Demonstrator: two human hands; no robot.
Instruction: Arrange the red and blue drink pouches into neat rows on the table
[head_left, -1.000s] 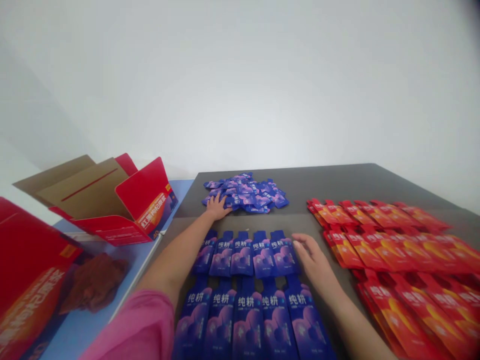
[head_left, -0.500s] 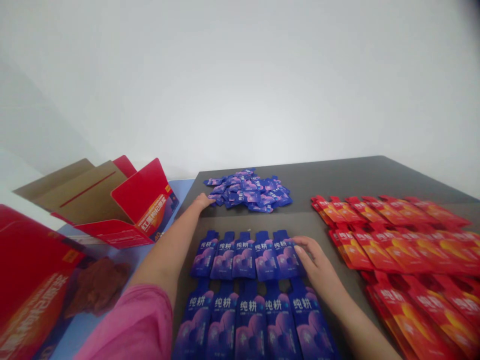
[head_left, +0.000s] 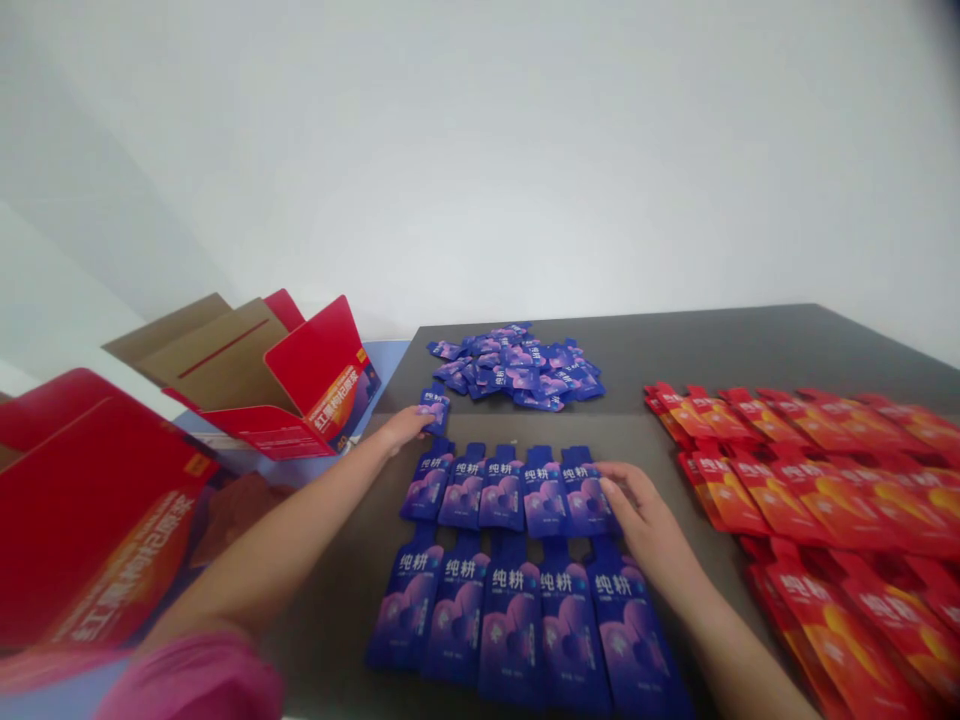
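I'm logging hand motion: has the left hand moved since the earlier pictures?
Yes. Judged against the pile of purple pouches, the left hand has come back toward the person, now holding one pouch nearer the laid-out rows.

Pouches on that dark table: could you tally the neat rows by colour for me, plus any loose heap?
Blue rows: 2
Red rows: 3
Blue heap: 1
Total: 6 groups, leaving out the single blue pouch in the left hand.
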